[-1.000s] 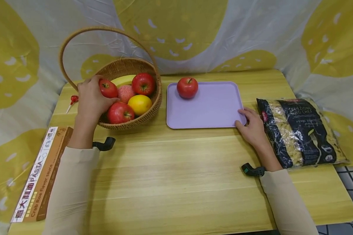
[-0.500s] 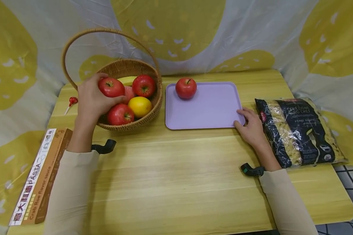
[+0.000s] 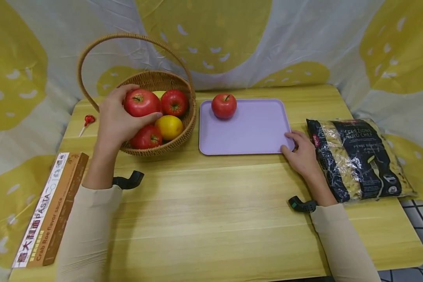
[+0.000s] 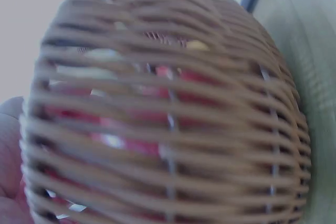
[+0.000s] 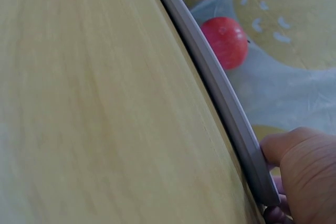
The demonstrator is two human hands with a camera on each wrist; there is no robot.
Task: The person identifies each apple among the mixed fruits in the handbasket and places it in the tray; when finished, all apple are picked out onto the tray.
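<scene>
In the head view my left hand grips a red apple over the left side of a wicker basket. Inside the basket lie another red apple at the back right, a lower red apple, a yellow lemon and part of a banana. The held apple hides the rest. My right hand holds the right near corner of a lilac tray, thumb and fingers at its edge. One red apple sits on the tray's back left.
A black bag of penne pasta lies right of my right hand. An orange and white pasta box lies along the table's left edge. Behind it is a red lollipop. A patterned cloth hangs behind the table.
My left hand has lifted the apple up and moved slightly right, covering the pinkish round fruit seen before. My right hand and the tray stay in place.
</scene>
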